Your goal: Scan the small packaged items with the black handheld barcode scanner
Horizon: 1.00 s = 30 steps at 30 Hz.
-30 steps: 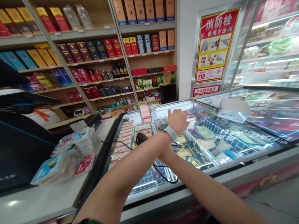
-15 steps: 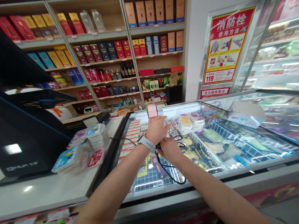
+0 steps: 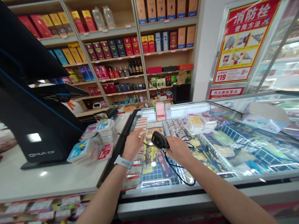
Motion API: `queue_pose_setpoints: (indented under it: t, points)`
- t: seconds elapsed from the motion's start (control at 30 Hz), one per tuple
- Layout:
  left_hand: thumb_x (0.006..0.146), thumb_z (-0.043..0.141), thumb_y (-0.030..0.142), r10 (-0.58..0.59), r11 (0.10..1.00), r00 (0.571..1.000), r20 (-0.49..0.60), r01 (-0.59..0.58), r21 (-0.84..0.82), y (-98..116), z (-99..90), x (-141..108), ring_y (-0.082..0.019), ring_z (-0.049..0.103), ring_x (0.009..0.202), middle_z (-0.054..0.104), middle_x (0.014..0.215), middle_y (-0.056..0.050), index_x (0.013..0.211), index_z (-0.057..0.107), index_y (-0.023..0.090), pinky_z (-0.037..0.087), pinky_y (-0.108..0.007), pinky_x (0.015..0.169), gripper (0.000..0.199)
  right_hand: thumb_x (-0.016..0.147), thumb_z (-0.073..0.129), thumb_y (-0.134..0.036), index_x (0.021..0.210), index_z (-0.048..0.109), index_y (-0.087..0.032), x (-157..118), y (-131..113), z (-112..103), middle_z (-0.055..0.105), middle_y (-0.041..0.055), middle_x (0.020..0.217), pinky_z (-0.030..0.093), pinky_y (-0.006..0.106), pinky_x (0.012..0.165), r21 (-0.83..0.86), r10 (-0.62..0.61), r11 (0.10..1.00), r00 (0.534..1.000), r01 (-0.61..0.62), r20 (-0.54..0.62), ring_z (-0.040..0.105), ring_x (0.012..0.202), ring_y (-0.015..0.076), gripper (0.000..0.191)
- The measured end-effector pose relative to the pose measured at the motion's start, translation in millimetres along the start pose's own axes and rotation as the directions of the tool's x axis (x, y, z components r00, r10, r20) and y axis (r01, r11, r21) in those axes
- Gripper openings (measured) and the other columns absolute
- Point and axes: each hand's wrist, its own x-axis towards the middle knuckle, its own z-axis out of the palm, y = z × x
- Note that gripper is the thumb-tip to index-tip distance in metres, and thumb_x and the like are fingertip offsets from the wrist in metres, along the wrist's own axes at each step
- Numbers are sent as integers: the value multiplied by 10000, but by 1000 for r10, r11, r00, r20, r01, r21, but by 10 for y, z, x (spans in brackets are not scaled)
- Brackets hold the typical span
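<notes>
My right hand [image 3: 179, 150] grips a black handheld barcode scanner [image 3: 159, 140], its head pointing left above the glass freezer top. A black cable [image 3: 174, 179] trails from it in loops over the glass. To the left, my left hand [image 3: 133, 144], with a grey watch band [image 3: 123, 162] at the wrist, hovers beside a column of price labels [image 3: 132, 182]. Its fingers are loosely apart and hold nothing. Behind both hands, a small pink blurred card [image 3: 160, 111] stands upright at the back of the freezer.
Stacks of plastic-wrapped packs [image 3: 80, 151] sit on the white counter [image 3: 58, 186] next to a black checkout terminal [image 3: 53, 130]. More packs [image 3: 202, 122] rest on the freezer glass. Beyond are shelves of boxed bottles [image 3: 120, 48] and a red wall poster [image 3: 245, 43].
My left hand has moved left and down, away from the card and my right hand. The scanner now shows clearly in my right hand. The view has shifted left.
</notes>
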Motion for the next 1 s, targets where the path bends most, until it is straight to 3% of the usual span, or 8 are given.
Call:
queue_pose_setpoints:
  t: [0.23, 0.43, 0.63, 0.83, 1.0]
  points:
    - [908, 478, 340, -146, 989, 989, 30, 145, 12, -293, 82, -140, -242, 647, 1077, 700, 1151, -105, 1136, 664, 150, 479, -380, 986, 350, 842, 552, -167, 1110, 551, -172, 2, -10, -26, 656, 76, 1010, 415, 317, 796, -17, 27, 999, 1000, -27, 13, 610, 908, 227, 269]
    - [887, 496, 282, -138, 987, 970, -202, 152, 58, -386, -81, -113, -254, 636, 1025, 703, 1105, -97, 1115, 672, 159, 474, -391, 956, 313, 839, 541, -162, 1096, 552, -171, 1, 31, 13, 655, 71, 993, 420, 314, 782, -24, 13, 1000, 1000, -14, -11, 611, 879, 218, 258]
    - [876, 502, 257, -141, 983, 952, -273, 166, 73, -467, -136, -95, -252, 618, 997, 687, 1084, -104, 1123, 655, 157, 469, -380, 930, 308, 829, 548, -160, 1100, 555, -165, 4, 55, 49, 657, 72, 993, 419, 328, 774, -30, 7, 1000, 999, -8, -36, 621, 873, 233, 272]
    - [859, 519, 257, -148, 948, 939, -311, 225, 226, -409, -203, -39, -300, 543, 1156, 616, 1236, -135, 1268, 569, 171, 417, -448, 987, 421, 828, 533, -144, 1081, 565, -161, 1, 53, 54, 665, 75, 959, 424, 326, 761, -27, 5, 1000, 999, -7, -51, 629, 858, 235, 256]
    - [858, 512, 274, -177, 874, 925, -337, 305, 377, -506, -382, 13, -335, 322, 1393, 405, 1485, -184, 1414, 421, 142, 268, -531, 1110, 579, 832, 529, -143, 1117, 550, -160, 0, 78, 86, 672, 88, 995, 438, 333, 772, -12, -12, 1000, 997, 11, -74, 638, 876, 241, 287]
